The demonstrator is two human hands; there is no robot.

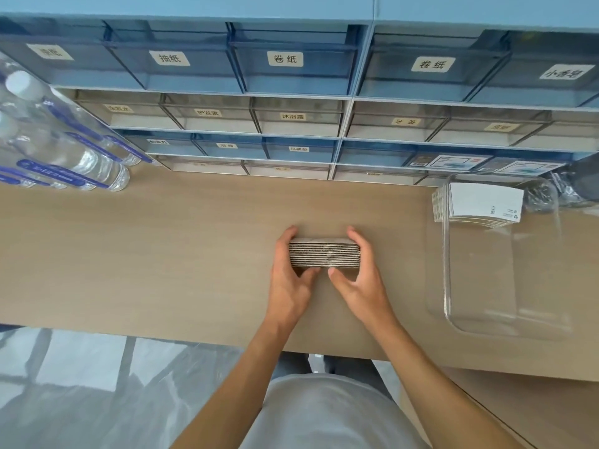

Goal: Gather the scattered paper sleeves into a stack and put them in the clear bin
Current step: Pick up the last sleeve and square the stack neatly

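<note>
Fingers: both hands clamp the stack of paper sleeves (324,253) from its two ends, thumbs tucked under the near edge, other fingertips curled over the far side.
Left hand (289,280): closed on the stack's left end; thumb tip meets the near bottom edge.
Right hand (358,278): closed on the stack's right end; thumb tip just beside the left thumb.
Stack position: mid-table on the wooden table (146,254), squared up, layered edges facing the camera; well apart from the bin.
Clear bin (500,322): on the table's right side, already holding a leaning bunch of white sleeves (484,202) at its far end; near half bare.
Print on white sleeves: small marks and a recycling-type symbol at the lower right corner, too small to read.
Drawer unit (291,102): rows of blue and clear drawers behind the table.
Readable labels: 抽纸, 卷纸 twice, 小香皂 on the top row; 护发素, 沐浴露, 牙签 on the second.
Unreadable labels: top-left label blurred; lower rows too small or blurred.
Water bottles (64,147): far left, blue label bands, text illegible, partly cut off by the frame.
Far right corner: dark object and crinkled clear plastic, cannot tell what.
Person: light shirt, forearms bare.
</note>
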